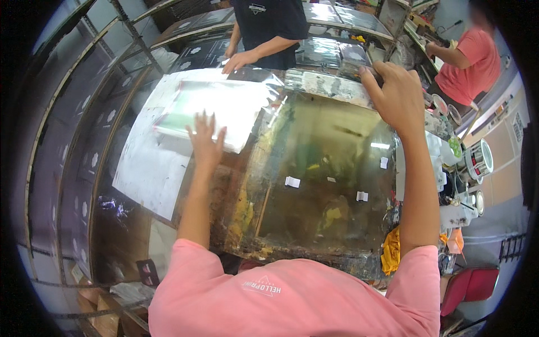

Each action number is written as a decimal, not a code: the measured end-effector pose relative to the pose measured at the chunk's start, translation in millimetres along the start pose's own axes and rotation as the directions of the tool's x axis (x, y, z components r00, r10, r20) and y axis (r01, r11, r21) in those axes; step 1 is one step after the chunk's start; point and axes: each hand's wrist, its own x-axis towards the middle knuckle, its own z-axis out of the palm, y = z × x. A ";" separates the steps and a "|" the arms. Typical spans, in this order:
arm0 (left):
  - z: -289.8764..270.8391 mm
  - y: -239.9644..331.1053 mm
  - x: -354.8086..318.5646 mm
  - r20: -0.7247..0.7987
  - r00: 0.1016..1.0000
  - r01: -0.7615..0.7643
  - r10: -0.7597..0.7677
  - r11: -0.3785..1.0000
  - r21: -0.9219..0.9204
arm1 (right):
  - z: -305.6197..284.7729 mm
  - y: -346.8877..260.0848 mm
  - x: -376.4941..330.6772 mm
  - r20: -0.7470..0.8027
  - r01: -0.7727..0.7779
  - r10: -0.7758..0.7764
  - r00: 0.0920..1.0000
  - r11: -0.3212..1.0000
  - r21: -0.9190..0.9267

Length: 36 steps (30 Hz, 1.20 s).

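My left hand (206,140) has its fingers spread at the near edge of a stack of clear, shiny plastic sheets (191,109). The stack lies on large white paper (143,157). Raised at the far right corner of a glass-like work surface (314,219) is my right hand (396,92), fingers curled over; what they grip is hidden. Small folded white pieces (292,182) sit on the glass. A paint-smeared pale bar (331,84) runs along its far edge, left of my right hand.
A person in a dark shirt (269,28) stands opposite, hands at the sheets' far edge. Another person in pink (471,56) works far right. Tubs (478,159) and a yellow cloth (391,251) line the right side. Racks (67,146) rise at left; a red chair (471,286) stands lower right.
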 end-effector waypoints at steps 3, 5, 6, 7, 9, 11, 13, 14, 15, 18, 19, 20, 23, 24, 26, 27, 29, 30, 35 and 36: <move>1.9 12.9 -19.9 0.096 0.991 -0.079 0.095 0.985 -0.155 | 1.8 0.4 5.2 -0.032 0.012 -0.010 0.999 0.999 0.042; 4.0 24.5 -26.9 0.172 0.984 -0.026 0.040 0.996 -0.088 | -0.8 1.0 6.7 -0.014 0.011 -0.010 1.000 0.999 0.036; 3.6 28.6 -28.5 0.212 0.977 0.000 0.012 0.999 -0.053 | -2.0 0.7 6.6 0.007 0.003 -0.003 1.000 1.000 0.031; 2.2 31.5 -31.1 0.173 0.984 -0.024 0.030 0.999 -0.039 | -2.8 0.7 5.3 0.029 -0.006 0.005 1.000 1.000 0.023; 0.7 35.0 -28.5 0.182 0.983 0.005 0.002 0.999 -0.038 | -1.9 0.2 2.6 0.032 -0.005 0.004 0.999 1.000 0.017; -2.2 33.5 -23.9 0.184 0.983 0.017 -0.009 0.999 -0.042 | 0.6 -0.5 -2.9 -0.003 0.018 -0.018 1.000 1.000 0.020; -6.1 32.3 -15.1 0.157 0.988 0.007 0.001 0.999 -0.051 | 2.2 -0.1 -7.1 -0.014 0.032 -0.032 0.999 0.999 0.012; -12.3 29.1 -7.2 0.151 0.988 0.059 -0.042 0.992 -0.110 | 2.8 0.1 -7.3 -0.017 0.038 -0.038 0.999 0.999 0.011; -19.4 25.9 1.7 0.153 0.984 0.113 -0.088 0.979 -0.167 | 3.7 0.3 -8.7 -0.021 0.044 -0.043 0.999 0.999 0.013; -41.0 35.7 28.3 0.138 0.990 0.026 0.002 0.980 -0.199 | 6.2 3.1 -6.9 -0.018 0.051 -0.051 0.999 0.999 -0.001; -48.1 43.8 33.5 0.115 0.990 -0.056 0.078 0.981 -0.186 | 6.8 4.6 -4.2 -0.012 0.050 -0.050 0.999 0.999 -0.017; -51.3 59.7 31.9 0.182 0.976 -0.087 0.123 0.977 -0.194 | 7.3 6.0 -2.3 -0.013 0.049 -0.049 0.999 0.998 -0.034; -41.5 131.4 8.9 0.224 0.932 -0.223 0.285 0.938 -0.266 | 8.5 9.6 2.4 -0.011 0.058 -0.059 0.998 0.998 -0.025; -34.4 155.2 -4.6 0.168 0.927 -0.273 0.336 0.909 -0.315 | 8.6 10.4 2.9 0.011 0.055 -0.055 0.998 0.998 -0.037; -16.0 198.8 -31.3 0.360 0.864 -0.156 0.353 0.866 -0.475 | 8.4 10.6 2.6 0.000 0.073 -0.073 0.997 0.996 -0.053; -7.5 217.3 -47.5 0.356 0.848 -0.225 0.394 0.874 -0.432 | 9.8 8.7 2.9 -0.015 0.036 -0.037 0.999 0.998 -0.045; 6.5 249.0 -76.4 0.348 0.802 -0.374 0.486 0.862 -0.342 | 7.5 8.5 1.7 -0.020 0.033 -0.033 0.999 0.999 -0.007; 12.6 259.4 -82.8 0.318 0.786 -0.392 0.530 0.825 -0.407 | 7.2 6.9 1.0 -0.044 -0.003 0.004 0.999 0.999 0.038; 26.4 317.6 -88.8 0.368 0.698 -0.390 0.614 0.757 -0.524 | 1.7 5.0 5.0 -0.050 0.021 -0.018 0.999 0.998 0.060; 25.4 328.2 -91.2 0.375 0.698 -0.393 0.610 0.764 -0.511 | 0.9 5.2 6.8 -0.038 0.021 -0.018 0.999 0.997 0.069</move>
